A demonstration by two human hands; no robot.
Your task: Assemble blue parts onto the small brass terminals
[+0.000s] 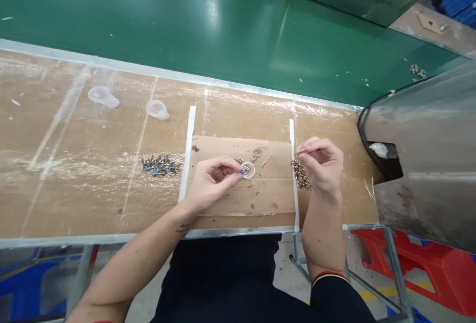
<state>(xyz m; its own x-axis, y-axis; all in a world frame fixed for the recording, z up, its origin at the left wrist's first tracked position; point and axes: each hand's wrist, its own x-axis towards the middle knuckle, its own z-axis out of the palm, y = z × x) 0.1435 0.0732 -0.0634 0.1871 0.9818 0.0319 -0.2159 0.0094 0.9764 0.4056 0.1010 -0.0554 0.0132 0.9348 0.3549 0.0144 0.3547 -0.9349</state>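
My left hand (pixel 215 179) is closed in a pinch on a small blue-and-gold piece (pixel 244 170). The fingertips sit at the edge of a small clear round dish (pixel 248 174), with a thin stick lying across it. Over at the right strip of white tape, my right hand (pixel 322 164) pinches a tiny bronze-coloured piece (pixel 299 154), its exact kind too small to make out. Just below those fingers lies a pile of similar bronze-coloured pieces (pixel 303 176). Left of the cardboard sheet (pixel 273 196) is a heap of blue-and-gold pieces (pixel 160 165).
A thin stick (pixel 267 160) and a few loose bits lie on the sheet. Two clear plastic cups (pixel 103 96) rest toward the back left. Several sticks (pixel 369 190) lie beside the metal housing (pixel 427 154) at right. A green belt (pixel 186 30) runs behind the table.
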